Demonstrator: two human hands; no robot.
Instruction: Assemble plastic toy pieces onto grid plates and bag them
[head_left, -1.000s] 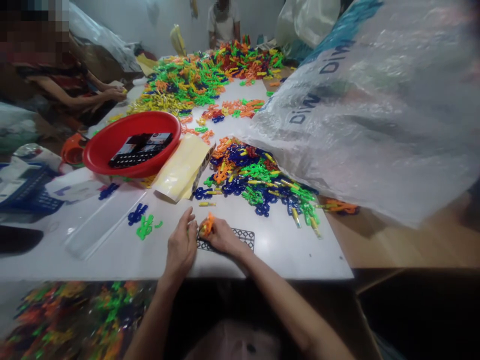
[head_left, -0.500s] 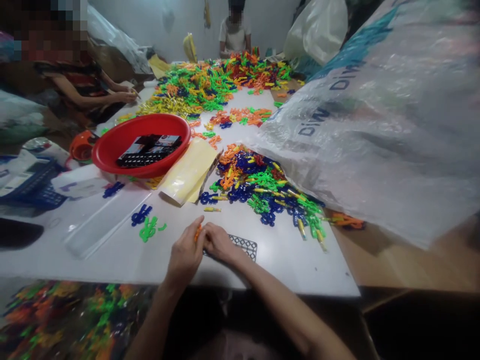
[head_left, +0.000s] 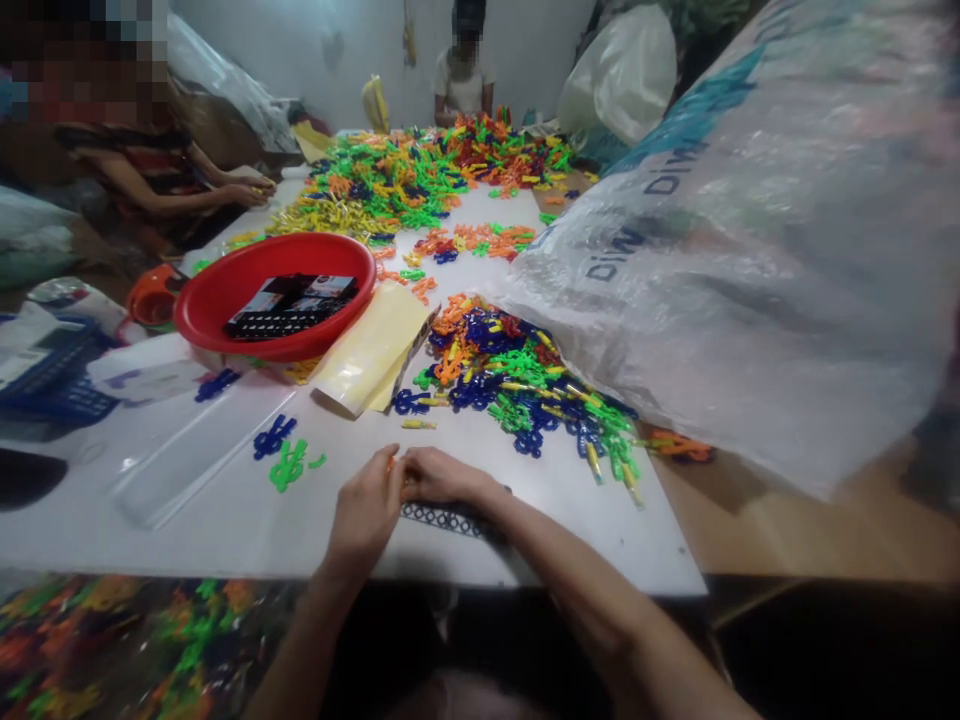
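Observation:
My left hand (head_left: 367, 505) is closed on a small orange piece (head_left: 391, 464), of which only a bit shows between the fingers. Against it, my right hand (head_left: 435, 476) is closed too, fingertips pressed to the same spot; what they pinch is hidden. Under my right hand and wrist lies a dark perforated plate (head_left: 444, 519), partly covered. Left of my hands are a green plastic piece (head_left: 289, 466) and a blue one (head_left: 273, 437). Just beyond my hands lies a small yellow tube (head_left: 418, 425).
A heap of colourful pieces (head_left: 517, 370) spreads beside a large plastic sack (head_left: 720, 270) on the right. A red basin (head_left: 202, 318) holds black printed sheets, near a yellow envelope (head_left: 367, 355). Blue basket (head_left: 67, 375) at left. Two people sit at the table's far parts.
The view has shifted slightly. My right hand and forearm now cover more of the dark plate, and less of the orange piece shows between my hands.

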